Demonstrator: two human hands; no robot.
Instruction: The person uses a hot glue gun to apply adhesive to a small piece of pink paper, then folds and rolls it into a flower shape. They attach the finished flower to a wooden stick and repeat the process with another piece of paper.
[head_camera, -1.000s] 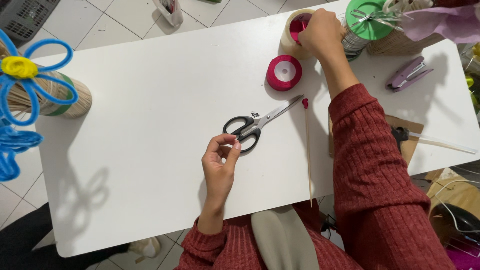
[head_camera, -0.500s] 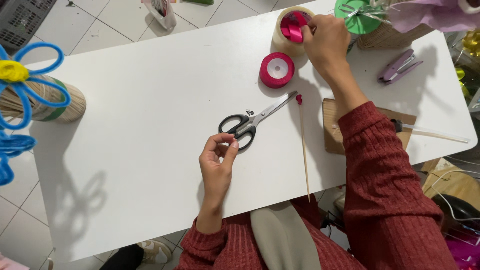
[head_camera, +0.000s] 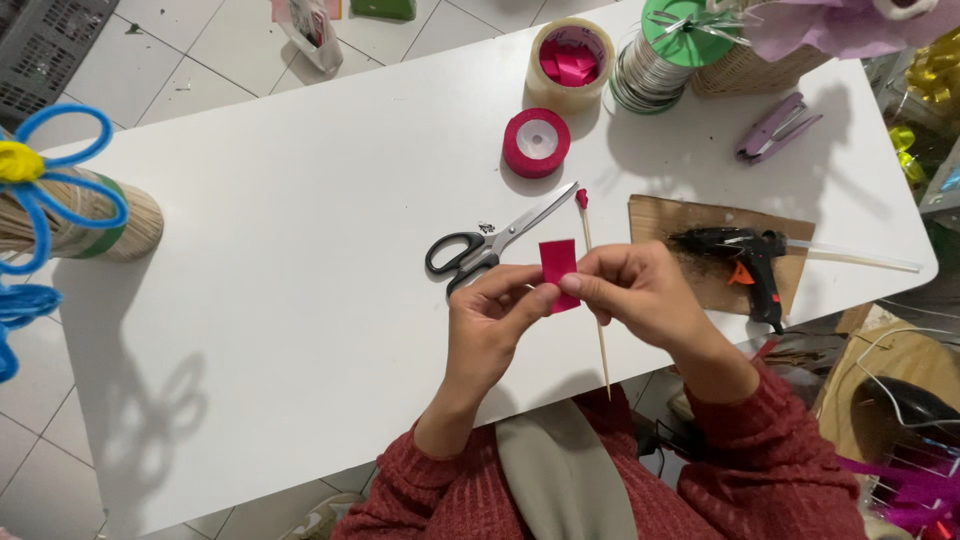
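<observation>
The left hand (head_camera: 492, 322) and the right hand (head_camera: 640, 297) meet over the white table (head_camera: 300, 250), both pinching one small piece of pink ribbon (head_camera: 559, 266) (flat, rectangular, with a satin look) between thumb and fingertips. At 12 o'clock from the ribbon lie the scissors (head_camera: 490, 245) with black handles. A thin wooden stick (head_camera: 596, 300) passes under the right hand. At 3 o'clock a black glue gun (head_camera: 735, 252) rests on brown cardboard (head_camera: 720, 250). At 12 o'clock, farther away, stands a round red ribbon roll (head_camera: 536, 142).
</observation>
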